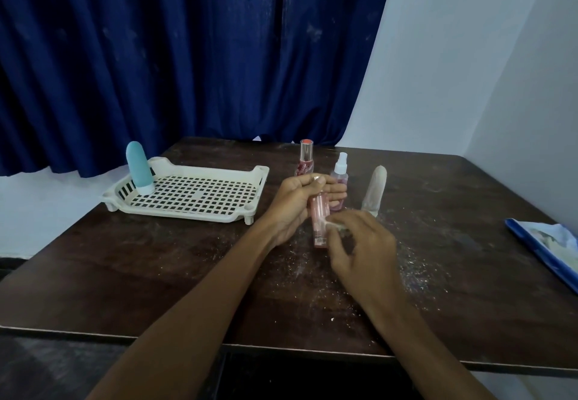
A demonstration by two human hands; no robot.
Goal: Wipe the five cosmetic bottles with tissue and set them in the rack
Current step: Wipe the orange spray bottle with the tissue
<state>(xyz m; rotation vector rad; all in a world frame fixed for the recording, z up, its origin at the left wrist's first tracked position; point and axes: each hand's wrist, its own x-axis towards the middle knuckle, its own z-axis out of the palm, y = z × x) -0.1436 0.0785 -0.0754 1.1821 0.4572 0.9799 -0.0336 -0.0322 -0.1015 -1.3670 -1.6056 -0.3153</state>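
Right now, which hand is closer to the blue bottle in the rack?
Left. The left hand, holding the pink bottle, is right of the blue bottle, just past the rack; the right hand, pinching tissue, is farther right.

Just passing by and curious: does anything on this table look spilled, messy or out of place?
Yes. Pale flecks are strewn over the dark table, thickest near the pink bottle being wiped, like dust or tissue crumbs; I cannot tell which. The blue bottle stands upright in a corner of the rack.
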